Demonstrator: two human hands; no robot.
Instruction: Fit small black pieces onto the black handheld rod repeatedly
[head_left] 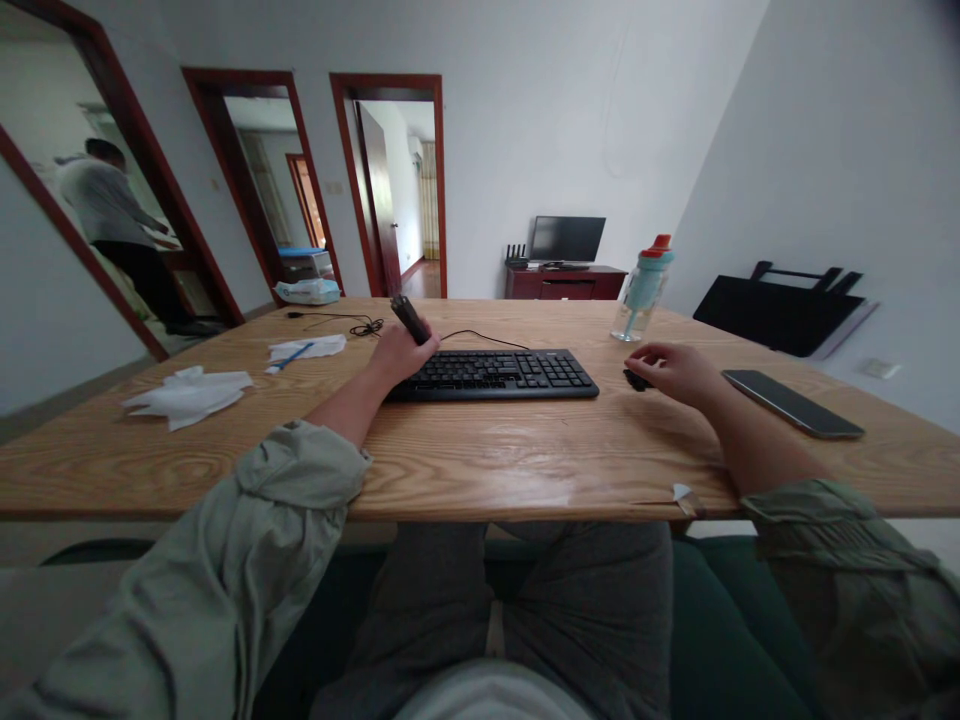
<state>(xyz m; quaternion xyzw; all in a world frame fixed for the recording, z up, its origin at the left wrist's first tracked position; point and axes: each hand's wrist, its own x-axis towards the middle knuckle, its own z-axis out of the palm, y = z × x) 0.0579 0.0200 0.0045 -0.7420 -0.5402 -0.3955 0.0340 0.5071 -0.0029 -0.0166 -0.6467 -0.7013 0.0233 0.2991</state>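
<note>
Keyboard point(499, 374): likely light, stiff; I'd grip its ends.
Left hand point(399, 354): wrapped round dark tool point(407, 317).
Right hand point(670, 370): at black piece point(637, 381); pinch, can't tell.

Light is soft and rather even, leaving a pale sheen on the bench point(517, 450) in front of the keyboard point(499, 374) and a faint shadow to its right. Far left of the keyboard, lens distortion makes the doorframe point(165, 180) lean.

Pale walls point(525, 130), reddish-brown door frames point(386, 82)
</note>
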